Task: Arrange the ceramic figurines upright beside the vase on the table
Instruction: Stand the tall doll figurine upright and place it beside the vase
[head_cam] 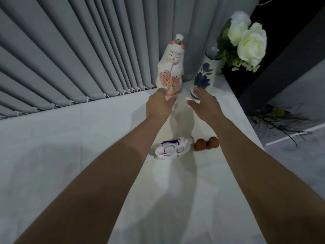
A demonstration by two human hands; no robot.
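Note:
A tall white ceramic figurine (pixel 171 67) with pink flowers on its robe stands upright at the back of the white table (pixel 52 155), left of the vase. My left hand (pixel 159 104) grips its base. The blue-flowered white vase (pixel 204 74) holds white roses (pixel 249 41). My right hand (pixel 204 103) hovers open just in front of the vase's foot, fingers spread. A second white figurine (pixel 173 149) with purple and red markings lies on its side between my forearms. Two small brown round pieces (pixel 206 144) sit beside it to the right.
Grey vertical blinds (pixel 79 59) hang right behind the table's back edge. The table's right edge runs diagonally past the vase; beyond it are a dark beam (pixel 281 67), the floor and some dark foliage (pixel 277 120).

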